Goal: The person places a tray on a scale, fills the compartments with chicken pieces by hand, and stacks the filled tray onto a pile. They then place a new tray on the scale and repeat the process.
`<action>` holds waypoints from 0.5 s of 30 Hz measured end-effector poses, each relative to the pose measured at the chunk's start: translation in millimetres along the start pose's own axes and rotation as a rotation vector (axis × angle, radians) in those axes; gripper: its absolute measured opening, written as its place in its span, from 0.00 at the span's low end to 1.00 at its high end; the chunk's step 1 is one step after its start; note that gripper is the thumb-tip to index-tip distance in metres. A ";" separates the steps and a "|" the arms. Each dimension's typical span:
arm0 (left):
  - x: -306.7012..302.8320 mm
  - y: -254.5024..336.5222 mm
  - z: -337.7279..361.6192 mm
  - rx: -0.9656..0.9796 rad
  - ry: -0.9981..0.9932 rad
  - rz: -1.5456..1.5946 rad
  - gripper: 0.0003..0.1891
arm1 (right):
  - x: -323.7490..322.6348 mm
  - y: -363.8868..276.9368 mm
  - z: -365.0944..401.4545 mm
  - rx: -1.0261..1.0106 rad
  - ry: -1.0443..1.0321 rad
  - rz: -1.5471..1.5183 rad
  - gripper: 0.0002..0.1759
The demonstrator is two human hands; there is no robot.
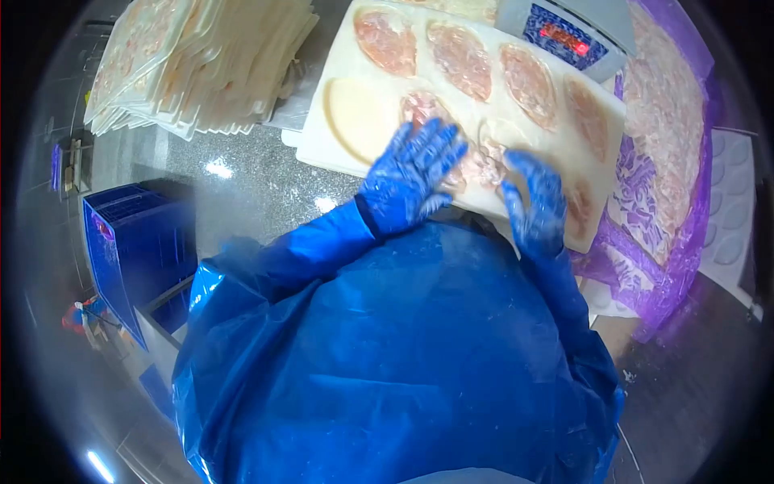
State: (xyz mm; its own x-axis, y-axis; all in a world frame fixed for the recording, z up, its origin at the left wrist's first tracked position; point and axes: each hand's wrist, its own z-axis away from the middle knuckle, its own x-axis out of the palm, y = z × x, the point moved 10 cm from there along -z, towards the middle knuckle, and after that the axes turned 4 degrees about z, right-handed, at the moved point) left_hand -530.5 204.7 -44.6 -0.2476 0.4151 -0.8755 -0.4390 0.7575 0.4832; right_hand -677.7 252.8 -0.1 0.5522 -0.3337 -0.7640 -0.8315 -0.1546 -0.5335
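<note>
A white tray with oval hollows lies in front of me, most hollows filled with pale pink meat. My left hand, in a blue glove, rests with fingers spread over meat in the near row, beside the unfilled hollow at the left. Loose pieces of meat lie between my two hands. My right hand, also gloved in blue, is at their right side with thumb and fingers apart, its fingertips near the meat's edge. What lies under my left palm is hidden.
Stacked white trays stand at the upper left. A scale with a red display sits behind the tray. On the right, purple film holds a heap of meat, with another moulded tray beyond. A blue bin stands lower left.
</note>
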 end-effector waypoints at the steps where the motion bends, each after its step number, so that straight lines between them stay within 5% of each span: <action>1: -9.5 -8.1 -4.0 -0.038 0.077 -0.013 0.39 | -6.2 3.4 -10.6 0.067 0.083 -0.048 0.17; 4: -20.5 -7.6 -2.6 -0.073 0.146 -0.022 0.39 | 21.8 -4.7 -17.9 -0.086 -0.044 -0.006 0.14; 9: -2.5 7.6 21.6 0.072 -0.042 0.053 0.39 | 15.7 18.1 2.2 -0.001 -0.120 -0.041 0.14; 12: -5.7 12.8 24.1 0.036 0.005 0.134 0.38 | 4.9 29.9 -6.5 0.149 -0.147 -0.194 0.12; 15: -1.8 15.0 27.0 0.024 -0.007 0.074 0.38 | -14.0 43.7 -24.7 0.292 0.005 -0.668 0.10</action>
State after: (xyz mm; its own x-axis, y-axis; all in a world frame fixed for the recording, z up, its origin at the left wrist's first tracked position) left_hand -513.3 228.9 -36.0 -0.2724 0.4737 -0.8375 -0.3993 0.7363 0.5463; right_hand -723.3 227.8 -3.7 0.9355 -0.2591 -0.2402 -0.2669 -0.0726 -0.9610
